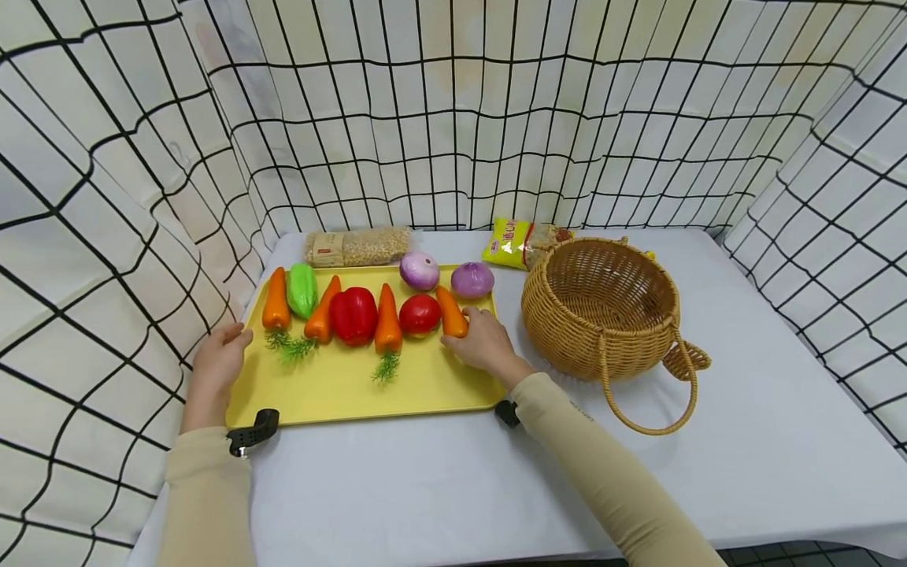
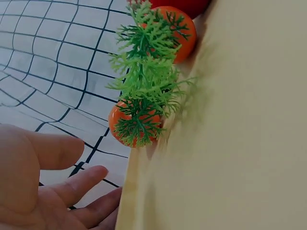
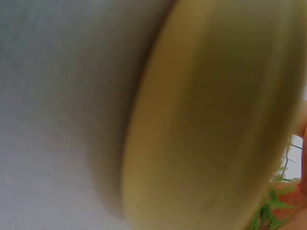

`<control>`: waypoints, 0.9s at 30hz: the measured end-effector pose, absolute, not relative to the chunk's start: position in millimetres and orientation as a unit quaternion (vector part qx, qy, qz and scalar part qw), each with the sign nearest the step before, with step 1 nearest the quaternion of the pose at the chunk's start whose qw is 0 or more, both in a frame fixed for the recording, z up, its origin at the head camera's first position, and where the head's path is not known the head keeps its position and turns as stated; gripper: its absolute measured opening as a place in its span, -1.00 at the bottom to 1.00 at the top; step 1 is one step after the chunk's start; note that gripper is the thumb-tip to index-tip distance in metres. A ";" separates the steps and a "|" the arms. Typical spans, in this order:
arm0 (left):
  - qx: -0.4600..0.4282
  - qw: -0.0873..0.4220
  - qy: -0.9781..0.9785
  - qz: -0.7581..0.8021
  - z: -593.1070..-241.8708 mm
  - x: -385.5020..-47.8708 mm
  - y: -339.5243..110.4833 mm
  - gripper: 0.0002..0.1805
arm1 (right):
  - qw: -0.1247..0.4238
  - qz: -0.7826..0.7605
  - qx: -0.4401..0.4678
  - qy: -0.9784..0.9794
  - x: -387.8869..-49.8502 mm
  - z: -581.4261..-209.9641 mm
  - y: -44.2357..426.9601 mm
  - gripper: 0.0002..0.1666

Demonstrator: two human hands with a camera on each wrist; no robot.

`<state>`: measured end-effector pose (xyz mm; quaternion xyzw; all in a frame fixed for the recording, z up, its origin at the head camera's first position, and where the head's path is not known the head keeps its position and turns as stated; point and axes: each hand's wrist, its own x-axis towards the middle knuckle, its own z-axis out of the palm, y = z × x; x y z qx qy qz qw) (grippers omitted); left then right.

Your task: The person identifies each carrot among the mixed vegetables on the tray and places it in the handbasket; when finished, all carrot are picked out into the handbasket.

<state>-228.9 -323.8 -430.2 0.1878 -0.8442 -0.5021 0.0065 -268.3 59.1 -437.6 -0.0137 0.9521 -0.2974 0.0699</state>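
My right hand (image 1: 483,340) is at the right end of the yellow tray (image 1: 312,394), thumb and fingers on either side of the rightmost carrot's lower end. That orange carrot (image 1: 450,312) lies beside a tomato (image 1: 420,315). In the right wrist view green carrot leaves (image 3: 273,208) show near the fingers; the tray's blurred rim fills the middle. My left hand (image 1: 216,366) is by the tray's left edge, fingers relaxed, holding nothing. More carrots (image 1: 275,299), a green vegetable (image 1: 301,290), a red bell pepper (image 1: 353,316) and two purple onions (image 1: 420,272) lie on the tray.
A wicker basket (image 1: 567,339) stands right of the tray, its loop handle (image 1: 655,431) hanging toward the front. Behind the tray lie a bag of pale grains or beans (image 1: 375,246) and a yellow packet (image 1: 508,242). Black-grid white cloth (image 1: 496,134) surrounds the table's back and sides.
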 end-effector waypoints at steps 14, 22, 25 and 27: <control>0.273 0.088 -0.810 -0.511 -440.9 -235.3 -325.2 -0.47 | 0.030 -0.367 0.002 0.930 -258.4 -430.1 63.8 -0.30; 0.257 0.086 -0.817 -0.510 -443.7 -235.8 -326.3 -0.47 | -0.039 -0.415 -0.008 0.909 -251.0 -419.5 73.1 -0.37; 0.252 0.080 -0.816 -0.513 -445.0 -235.9 -325.5 -0.46 | -0.053 -0.432 -0.018 0.900 -247.1 -414.0 77.0 -0.37; 0.248 0.076 -0.820 -0.509 -446.2 -235.8 -325.4 -0.46 | -0.060 -0.441 -0.026 0.895 -244.2 -411.3 79.9 -0.38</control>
